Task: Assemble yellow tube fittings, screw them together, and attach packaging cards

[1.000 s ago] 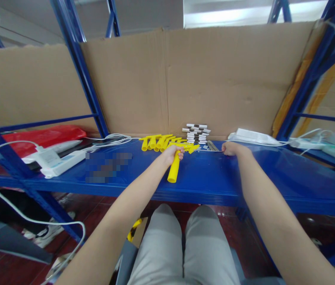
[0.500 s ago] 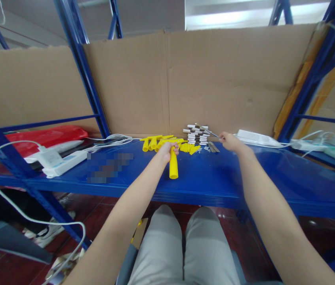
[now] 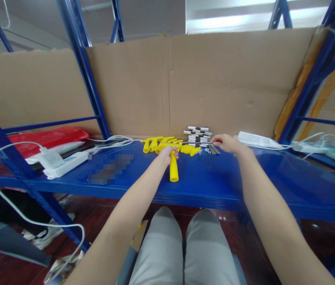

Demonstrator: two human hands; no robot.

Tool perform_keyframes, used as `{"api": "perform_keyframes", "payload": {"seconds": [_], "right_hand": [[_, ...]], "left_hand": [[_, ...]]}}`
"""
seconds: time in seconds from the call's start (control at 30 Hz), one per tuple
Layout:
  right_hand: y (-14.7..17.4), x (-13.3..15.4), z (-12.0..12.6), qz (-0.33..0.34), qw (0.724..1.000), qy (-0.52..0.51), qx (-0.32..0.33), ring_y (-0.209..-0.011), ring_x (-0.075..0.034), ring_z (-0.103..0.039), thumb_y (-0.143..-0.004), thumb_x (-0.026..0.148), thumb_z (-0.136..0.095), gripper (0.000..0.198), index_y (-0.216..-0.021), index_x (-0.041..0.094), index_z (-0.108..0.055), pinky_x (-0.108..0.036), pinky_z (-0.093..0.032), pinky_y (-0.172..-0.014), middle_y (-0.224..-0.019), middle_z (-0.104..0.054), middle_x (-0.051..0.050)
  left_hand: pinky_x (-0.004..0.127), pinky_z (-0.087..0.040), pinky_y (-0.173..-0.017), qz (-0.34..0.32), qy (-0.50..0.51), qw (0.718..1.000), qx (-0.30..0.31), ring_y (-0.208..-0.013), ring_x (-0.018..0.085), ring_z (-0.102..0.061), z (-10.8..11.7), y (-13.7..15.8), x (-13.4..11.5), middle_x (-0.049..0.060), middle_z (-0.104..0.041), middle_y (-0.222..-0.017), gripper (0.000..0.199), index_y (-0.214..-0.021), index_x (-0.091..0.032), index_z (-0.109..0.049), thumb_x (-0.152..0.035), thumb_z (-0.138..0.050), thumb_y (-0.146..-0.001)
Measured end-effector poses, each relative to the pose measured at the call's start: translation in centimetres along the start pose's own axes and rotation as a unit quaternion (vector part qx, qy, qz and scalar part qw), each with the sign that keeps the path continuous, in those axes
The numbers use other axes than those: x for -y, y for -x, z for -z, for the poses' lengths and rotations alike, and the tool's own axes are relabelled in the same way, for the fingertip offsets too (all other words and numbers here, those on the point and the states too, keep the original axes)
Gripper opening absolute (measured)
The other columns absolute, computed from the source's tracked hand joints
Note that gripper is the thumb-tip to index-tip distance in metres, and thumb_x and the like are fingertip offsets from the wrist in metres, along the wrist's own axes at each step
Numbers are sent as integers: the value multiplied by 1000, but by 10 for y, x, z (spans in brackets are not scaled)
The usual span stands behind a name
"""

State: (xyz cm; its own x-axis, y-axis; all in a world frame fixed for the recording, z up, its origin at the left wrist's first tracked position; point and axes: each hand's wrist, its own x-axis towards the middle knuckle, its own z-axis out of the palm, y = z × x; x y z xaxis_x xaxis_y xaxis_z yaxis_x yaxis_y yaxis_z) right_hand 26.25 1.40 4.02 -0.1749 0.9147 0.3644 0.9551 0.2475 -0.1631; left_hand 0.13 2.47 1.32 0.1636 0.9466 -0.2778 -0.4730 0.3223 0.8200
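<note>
My left hand (image 3: 168, 153) is closed around a yellow tapered plastic tube (image 3: 174, 170), whose wide open end points toward me. My right hand (image 3: 225, 142) pinches a thin metal rod (image 3: 198, 143) that lies nearly level and points left, toward the left hand; its far tip is too small to make out. Behind the left hand lie several more yellow tubes (image 3: 153, 145) and a row of flat yellow pieces (image 3: 187, 149). Past the rod stands a stack of white-and-dark cylinders (image 3: 198, 133). Flat grey metal strips (image 3: 214, 149) lie just below the right hand, beside tiny silvery parts (image 3: 207, 150).
A cardboard panel (image 3: 209, 79) backs the blue shelf (image 3: 215, 178). A white power strip (image 3: 66, 164) with cables is at left, near a red bag (image 3: 48, 136). At right rests a white box-like object (image 3: 256, 139). Blue uprights frame both sides.
My right hand has moved left with the metal rod, which has swung from slanting up over the cylinders to nearly level, toward the yellow tube. The left hand holds almost still.
</note>
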Motion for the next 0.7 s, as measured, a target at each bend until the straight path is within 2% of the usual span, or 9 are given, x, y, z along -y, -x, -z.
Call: {"api": "perform_keyframes", "payload": {"seconds": [0.33,0.7], "right_hand": [[-1,0,-3,14,1000,-1,12,-95,-25,-64,-87,28,-54,25,-103,26,-73,-41,-47,-89,-102,-76,-6],[-2,-1,-4,6,1000,-7,27,-95,-24,-65,-86,27,-55,25,-103,24,-73,-40,-47,-90,-104,-76,-6]], "left_hand": [[15,-25,-32,5,0,1000,12,-31,5,-31,0,-2,1,-8,-41,-50,22,-79,-18,-47,4,-48,-78],[14,-26,-32,4,-15,1000,14,-32,6,-33,-1,-1,3,-6,-40,-49,23,-84,-17,-50,4,-44,-77]]}}
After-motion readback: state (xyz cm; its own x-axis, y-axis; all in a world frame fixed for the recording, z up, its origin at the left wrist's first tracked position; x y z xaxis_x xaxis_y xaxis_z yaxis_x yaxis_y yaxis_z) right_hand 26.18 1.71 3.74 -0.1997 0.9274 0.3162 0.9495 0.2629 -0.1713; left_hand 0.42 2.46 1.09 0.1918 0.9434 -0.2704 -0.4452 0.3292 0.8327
